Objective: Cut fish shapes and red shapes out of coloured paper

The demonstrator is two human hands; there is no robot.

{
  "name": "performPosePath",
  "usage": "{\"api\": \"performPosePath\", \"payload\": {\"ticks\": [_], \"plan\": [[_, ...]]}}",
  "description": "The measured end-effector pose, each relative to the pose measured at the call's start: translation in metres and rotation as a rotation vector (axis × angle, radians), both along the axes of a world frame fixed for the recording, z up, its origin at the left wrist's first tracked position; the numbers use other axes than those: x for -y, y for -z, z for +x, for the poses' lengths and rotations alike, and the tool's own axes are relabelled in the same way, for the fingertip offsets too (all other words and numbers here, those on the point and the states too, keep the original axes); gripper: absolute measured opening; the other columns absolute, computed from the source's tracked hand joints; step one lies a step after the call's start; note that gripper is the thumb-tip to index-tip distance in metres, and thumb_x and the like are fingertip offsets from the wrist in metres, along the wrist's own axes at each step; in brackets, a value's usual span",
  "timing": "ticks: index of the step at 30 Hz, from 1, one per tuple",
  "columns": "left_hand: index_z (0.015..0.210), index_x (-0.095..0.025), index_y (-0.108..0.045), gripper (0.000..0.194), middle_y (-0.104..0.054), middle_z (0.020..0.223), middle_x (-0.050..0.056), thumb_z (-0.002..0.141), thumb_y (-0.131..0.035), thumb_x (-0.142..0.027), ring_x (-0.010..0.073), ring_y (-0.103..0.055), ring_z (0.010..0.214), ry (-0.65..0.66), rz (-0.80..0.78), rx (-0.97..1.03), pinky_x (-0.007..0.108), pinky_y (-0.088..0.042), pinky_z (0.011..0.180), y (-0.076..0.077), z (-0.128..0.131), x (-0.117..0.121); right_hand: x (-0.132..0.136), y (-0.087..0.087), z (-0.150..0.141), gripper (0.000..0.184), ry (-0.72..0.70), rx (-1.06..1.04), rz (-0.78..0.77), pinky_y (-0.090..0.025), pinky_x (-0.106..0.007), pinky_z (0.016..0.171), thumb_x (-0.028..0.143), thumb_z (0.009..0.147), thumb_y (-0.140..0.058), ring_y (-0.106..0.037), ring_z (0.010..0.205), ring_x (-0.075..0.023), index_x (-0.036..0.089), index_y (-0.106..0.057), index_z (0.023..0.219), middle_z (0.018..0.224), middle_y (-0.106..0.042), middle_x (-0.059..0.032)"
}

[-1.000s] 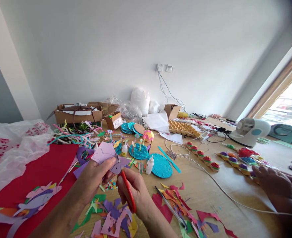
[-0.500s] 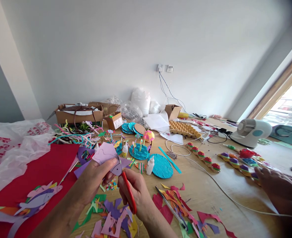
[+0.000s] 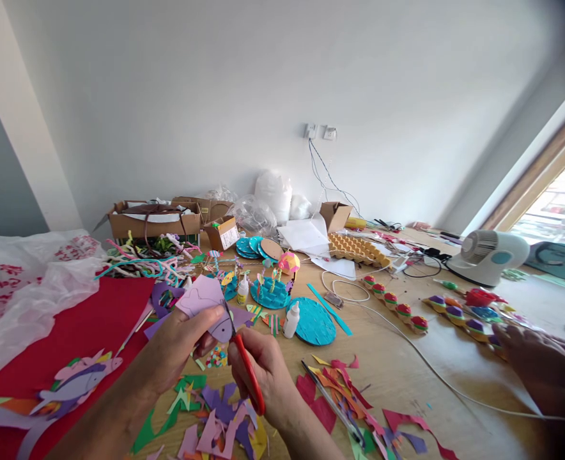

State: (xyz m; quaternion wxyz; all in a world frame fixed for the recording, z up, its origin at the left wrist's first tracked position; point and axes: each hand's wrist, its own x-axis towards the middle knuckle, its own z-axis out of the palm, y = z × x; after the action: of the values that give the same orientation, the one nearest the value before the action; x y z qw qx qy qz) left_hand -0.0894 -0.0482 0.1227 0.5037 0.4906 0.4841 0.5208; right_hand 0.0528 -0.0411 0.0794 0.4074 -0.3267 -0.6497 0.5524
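Note:
My left hand pinches a piece of lilac paper with a fish outline drawn on it. In my right hand is a pair of red-handled scissors, its blades at the edge of the paper by the fish's head. Left of my arms, cut-out paper fish lie in a pile on red paper. Below my hands are purple, pink and green paper scraps. A white glue bottle stands beyond my right hand, beside a blue textured disc.
Another person's hand is at the right, at a row of painted egg-carton cups. A white fan stands behind it. A white cable crosses the table. Cardboard boxes and plastic bags line the wall.
The lilac paper and my hands have shifted slightly, and the scissor blades show a little more at the paper's edge. Both hands keep their hold.

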Motion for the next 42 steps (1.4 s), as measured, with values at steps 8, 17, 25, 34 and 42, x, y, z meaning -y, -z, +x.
{"api": "performPosePath", "payload": {"ticks": [8,17,25,34,42], "plan": [[0.048,-0.024,-0.037,0.035,-0.034,0.04,-0.009,0.072,-0.056,-0.039,0.0078,-0.03,0.04,0.01,0.013,-0.04,0.022,-0.026,0.043,0.0,-0.003,0.0,-0.001,-0.001,-0.001,0.042,0.016,0.042,0.051,-0.025,-0.02,0.046,0.047,0.086,-0.058,-0.032,0.049,-0.0083,0.019,-0.042,0.059,0.053,-0.035,0.0056],[0.049,-0.024,-0.037,0.032,-0.033,0.039,-0.009,0.071,-0.053,-0.041,0.0073,-0.028,0.04,-0.044,-0.022,-0.139,0.022,-0.023,0.043,-0.007,0.0,0.007,-0.001,0.001,0.0,0.033,-0.002,0.034,0.076,-0.026,-0.02,0.047,0.036,0.087,-0.053,-0.032,0.051,-0.0089,0.02,-0.041,0.061,0.054,-0.036,0.0056],[0.049,-0.023,-0.037,0.033,-0.033,0.04,-0.01,0.069,-0.056,-0.041,0.007,-0.029,0.04,0.016,-0.047,-0.076,0.022,-0.024,0.043,-0.003,-0.004,0.004,0.0,0.001,0.0,0.039,0.012,0.027,0.072,-0.024,-0.021,0.047,0.04,0.087,-0.057,-0.03,0.053,-0.009,0.02,-0.039,0.059,0.055,-0.034,0.0056],[0.047,-0.024,-0.035,0.037,-0.033,0.041,-0.009,0.072,-0.054,-0.042,0.0084,-0.029,0.042,0.049,-0.026,-0.129,0.024,-0.025,0.044,-0.003,-0.009,0.002,0.0,0.0,0.0,0.041,0.012,0.042,0.083,-0.023,-0.02,0.046,0.043,0.087,-0.058,-0.029,0.052,-0.0088,0.02,-0.039,0.059,0.054,-0.033,0.0058],[0.046,-0.024,-0.036,0.037,-0.033,0.042,-0.008,0.072,-0.054,-0.043,0.0089,-0.029,0.042,0.065,-0.056,-0.163,0.024,-0.025,0.045,-0.008,-0.007,0.007,-0.001,0.001,0.002,0.039,-0.026,0.051,0.088,-0.025,-0.021,0.048,0.046,0.089,-0.053,-0.032,0.052,-0.0091,0.02,-0.041,0.062,0.054,-0.037,0.0053]]}}
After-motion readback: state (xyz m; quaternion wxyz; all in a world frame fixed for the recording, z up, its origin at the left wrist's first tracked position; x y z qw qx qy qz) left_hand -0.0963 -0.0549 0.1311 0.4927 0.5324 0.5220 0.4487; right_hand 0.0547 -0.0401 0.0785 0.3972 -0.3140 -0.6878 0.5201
